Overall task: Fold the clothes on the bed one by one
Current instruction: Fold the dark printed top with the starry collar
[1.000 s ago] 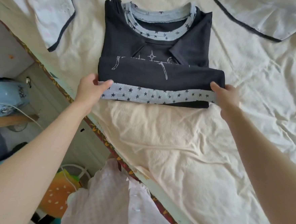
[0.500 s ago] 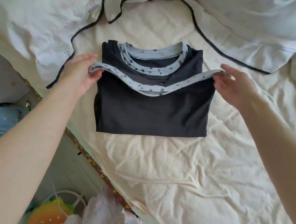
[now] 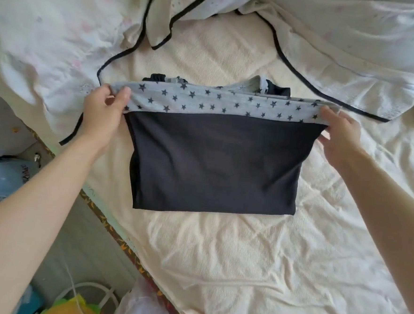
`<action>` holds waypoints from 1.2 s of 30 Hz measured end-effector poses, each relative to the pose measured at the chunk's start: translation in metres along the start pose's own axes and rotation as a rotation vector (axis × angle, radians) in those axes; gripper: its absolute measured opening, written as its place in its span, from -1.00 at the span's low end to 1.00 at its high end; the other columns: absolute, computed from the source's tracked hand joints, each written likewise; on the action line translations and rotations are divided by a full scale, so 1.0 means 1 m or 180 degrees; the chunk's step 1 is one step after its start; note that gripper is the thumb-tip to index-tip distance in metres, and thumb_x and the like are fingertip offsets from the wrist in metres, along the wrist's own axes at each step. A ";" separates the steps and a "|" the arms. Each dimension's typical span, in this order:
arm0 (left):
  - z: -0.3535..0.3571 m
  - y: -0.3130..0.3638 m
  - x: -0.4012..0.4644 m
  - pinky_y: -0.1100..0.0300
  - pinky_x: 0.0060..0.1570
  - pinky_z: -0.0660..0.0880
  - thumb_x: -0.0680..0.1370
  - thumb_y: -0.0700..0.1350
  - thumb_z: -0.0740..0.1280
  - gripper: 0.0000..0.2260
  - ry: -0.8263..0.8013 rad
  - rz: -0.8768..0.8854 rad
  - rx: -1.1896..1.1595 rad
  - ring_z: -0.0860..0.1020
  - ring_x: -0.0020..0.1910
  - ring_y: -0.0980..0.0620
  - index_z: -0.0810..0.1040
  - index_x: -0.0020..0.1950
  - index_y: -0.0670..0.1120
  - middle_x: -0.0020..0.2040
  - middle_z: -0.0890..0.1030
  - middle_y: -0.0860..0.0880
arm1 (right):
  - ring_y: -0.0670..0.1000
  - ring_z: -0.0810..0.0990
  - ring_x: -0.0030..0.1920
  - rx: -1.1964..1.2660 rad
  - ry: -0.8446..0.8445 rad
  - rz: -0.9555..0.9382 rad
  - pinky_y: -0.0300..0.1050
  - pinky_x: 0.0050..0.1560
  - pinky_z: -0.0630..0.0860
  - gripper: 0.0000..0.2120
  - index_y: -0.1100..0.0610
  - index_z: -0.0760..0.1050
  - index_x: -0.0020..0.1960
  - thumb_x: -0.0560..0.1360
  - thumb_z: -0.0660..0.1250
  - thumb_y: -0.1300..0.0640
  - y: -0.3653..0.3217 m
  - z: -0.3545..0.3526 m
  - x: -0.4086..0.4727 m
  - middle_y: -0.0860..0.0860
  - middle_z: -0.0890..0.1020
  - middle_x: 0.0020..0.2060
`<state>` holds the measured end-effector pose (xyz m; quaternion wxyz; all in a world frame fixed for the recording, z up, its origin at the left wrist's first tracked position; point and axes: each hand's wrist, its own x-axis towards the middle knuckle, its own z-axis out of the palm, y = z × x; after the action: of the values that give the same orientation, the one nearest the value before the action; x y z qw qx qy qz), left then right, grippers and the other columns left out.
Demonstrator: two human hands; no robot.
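A dark navy shirt (image 3: 215,162) lies folded on the cream bed sheet (image 3: 255,258). Its grey hem band with dark stars (image 3: 224,104) is folded up over the collar end, and only a bit of the grey collar shows behind it. My left hand (image 3: 103,115) pinches the left end of the band between thumb and fingers. My right hand (image 3: 337,136) grips the right end of the band. Both hands hold the band stretched flat just above the shirt's far edge.
A white quilt with black piping (image 3: 62,36) is bunched at the far left, and a second piece (image 3: 356,44) lies at the far right. The bed's edge (image 3: 112,228) runs diagonally at the left, with floor clutter (image 3: 75,304) below it.
Both hands carried the starred hem away from me, from the near edge of the shirt up over the collar, doubling the shirt over. The band is now pulled taut and flat.
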<state>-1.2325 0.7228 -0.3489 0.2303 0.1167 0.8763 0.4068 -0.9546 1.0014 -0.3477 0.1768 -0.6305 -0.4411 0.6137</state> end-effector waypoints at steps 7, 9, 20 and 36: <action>0.007 0.005 0.014 0.25 -0.37 0.20 0.61 -0.01 0.18 -0.68 0.0411 0.0212 0.0081 0.22 -0.41 0.14 0.19 -0.31 0.02 -0.38 0.27 0.04 | -0.03 0.60 -0.09 0.0428 0.0094 -0.0031 -0.15 0.03 0.59 -0.90 0.08 0.55 -0.12 0.56 0.30 0.12 -0.011 0.013 0.006 -0.02 0.61 -0.16; 0.018 0.009 0.020 0.21 -0.39 0.17 0.62 -0.03 0.18 -0.66 0.0409 0.0178 0.0205 0.20 -0.43 0.14 0.17 -0.32 0.01 -0.39 0.26 0.05 | -0.04 0.59 -0.11 0.0278 0.0139 0.0000 -0.15 0.02 0.56 -0.88 0.08 0.54 -0.16 0.55 0.32 0.11 -0.014 0.022 0.012 -0.01 0.60 -0.18; 0.029 -0.012 -0.028 0.35 -0.08 0.30 0.58 0.02 0.28 -0.63 0.0334 -0.0229 0.0413 0.45 -0.05 0.08 0.45 0.23 -0.23 -0.02 0.50 -0.01 | -0.09 0.50 -0.33 -0.0777 0.0303 0.0154 -0.29 -0.33 0.51 -0.69 0.23 0.49 0.11 0.58 0.24 -0.02 0.038 0.001 -0.022 0.00 0.54 -0.27; 0.016 -0.048 -0.150 0.19 -0.25 0.31 0.60 -0.02 0.24 -0.73 0.0210 -0.0495 0.0449 0.38 -0.22 -0.01 0.42 0.09 -0.23 -0.17 0.43 -0.10 | -0.14 0.54 -0.37 0.0234 -0.0376 0.1296 -0.23 -0.22 0.42 -0.85 0.18 0.48 -0.18 0.57 0.27 0.22 0.106 -0.044 -0.108 -0.04 0.57 -0.36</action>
<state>-1.0948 0.6437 -0.3486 0.2234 0.0507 0.9162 0.3287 -0.8621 0.8735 -0.3536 0.0458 -0.6626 -0.2915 0.6884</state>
